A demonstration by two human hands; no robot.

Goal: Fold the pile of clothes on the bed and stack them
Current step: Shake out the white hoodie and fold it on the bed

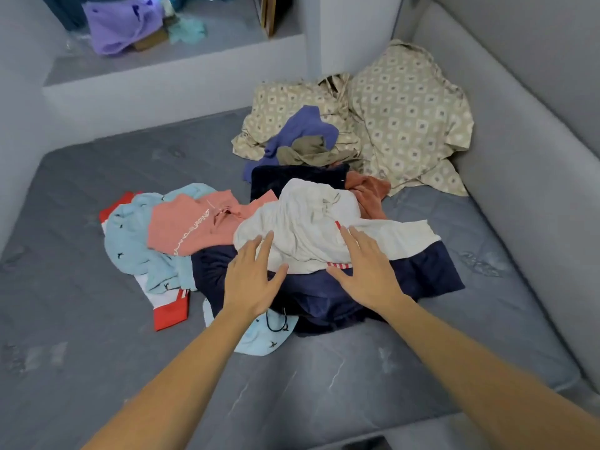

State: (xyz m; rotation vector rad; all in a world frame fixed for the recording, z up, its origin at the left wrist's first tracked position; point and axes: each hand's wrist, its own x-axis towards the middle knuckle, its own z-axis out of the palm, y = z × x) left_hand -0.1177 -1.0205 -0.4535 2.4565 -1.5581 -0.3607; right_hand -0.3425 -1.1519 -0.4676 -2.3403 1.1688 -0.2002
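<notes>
L hand (251, 280) flat | R hand (367, 271) flat | over white garment (311, 228), maybe touching

— What's lying on the bed (97, 319)?

— A pile of clothes (279, 241) is sprawling across the grey mattress: a white garment (311, 228) is sitting on top, over a navy one (422, 274), with a pink top (191, 222) and a light blue piece (130, 241) lying to the left.

— And the hands?

— The left hand (251, 280) and right hand (367, 271) are both reaching out with straight, spread fingers (264, 246), hovering at the white garment's near edge. Patterned beige bedding (406, 118) is bunching up in the far corner.
</notes>
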